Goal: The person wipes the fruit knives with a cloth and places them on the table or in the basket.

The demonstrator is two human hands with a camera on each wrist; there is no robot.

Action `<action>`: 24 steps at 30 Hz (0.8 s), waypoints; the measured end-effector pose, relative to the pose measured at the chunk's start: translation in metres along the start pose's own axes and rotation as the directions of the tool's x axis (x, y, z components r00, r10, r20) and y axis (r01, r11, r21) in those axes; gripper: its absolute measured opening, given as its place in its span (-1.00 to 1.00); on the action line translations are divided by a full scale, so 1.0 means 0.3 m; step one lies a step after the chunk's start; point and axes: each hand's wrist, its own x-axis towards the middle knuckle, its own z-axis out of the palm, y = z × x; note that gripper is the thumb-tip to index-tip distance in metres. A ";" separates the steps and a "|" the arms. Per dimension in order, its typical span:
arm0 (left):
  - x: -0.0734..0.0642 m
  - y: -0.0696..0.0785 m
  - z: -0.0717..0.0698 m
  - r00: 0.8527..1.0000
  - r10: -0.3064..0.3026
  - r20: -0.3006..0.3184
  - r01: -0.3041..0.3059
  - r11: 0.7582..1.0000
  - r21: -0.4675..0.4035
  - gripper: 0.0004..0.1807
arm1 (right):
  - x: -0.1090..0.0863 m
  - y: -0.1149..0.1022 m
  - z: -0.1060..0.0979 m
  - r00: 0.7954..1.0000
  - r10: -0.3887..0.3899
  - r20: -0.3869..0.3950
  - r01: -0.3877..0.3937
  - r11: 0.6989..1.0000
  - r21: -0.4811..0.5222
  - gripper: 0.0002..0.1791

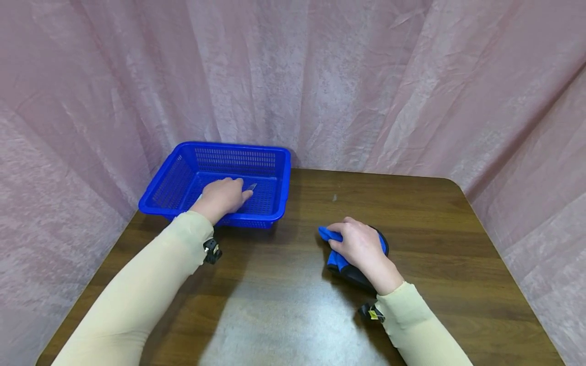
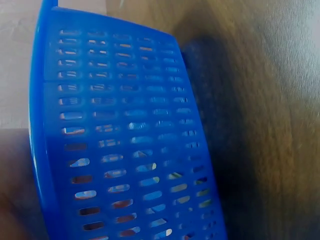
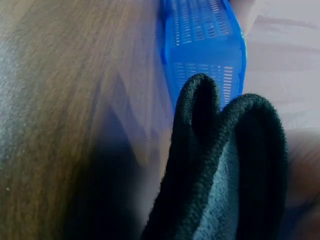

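Observation:
My left hand [image 1: 224,195] reaches over the near rim into a blue plastic basket [image 1: 235,219]. Beside its thumb shows the tip of a small clear or pale thing [image 1: 253,187]; the hand covers the rest. The fingers point down out of sight, so their hold is hidden. At the table's middle right, my right hand [image 1: 359,244] grips a folded blue fabric piece with black edging [image 1: 338,260], its fingers over the top. In the right wrist view its fuzzy black folds [image 3: 200,150] stand close to the camera, with a grey inner face.
The slotted basket wall [image 2: 120,100] fills much of the left wrist view, with coloured patches showing through lower slots. Basket and hands are over a brown wooden table [image 1: 274,295]. Pink curtains [image 1: 348,86] hang behind the table and at its sides.

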 end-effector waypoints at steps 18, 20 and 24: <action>-0.040 0.034 0.031 0.978 0.038 -0.205 -0.051 0.997 -0.058 -0.31 | -0.013 0.006 0.042 0.999 0.008 0.051 -0.006 1.000 -0.031 -0.62; -0.046 0.041 0.038 0.972 0.041 -0.230 -0.055 0.997 -0.056 -0.33 | -0.017 0.004 0.043 0.999 -0.002 0.054 0.004 1.000 -0.030 -0.61; -0.061 0.049 0.045 0.961 0.062 -0.270 -0.083 0.994 -0.066 -0.36 | -0.028 0.002 0.041 0.998 -0.032 0.056 0.033 0.999 -0.018 -0.59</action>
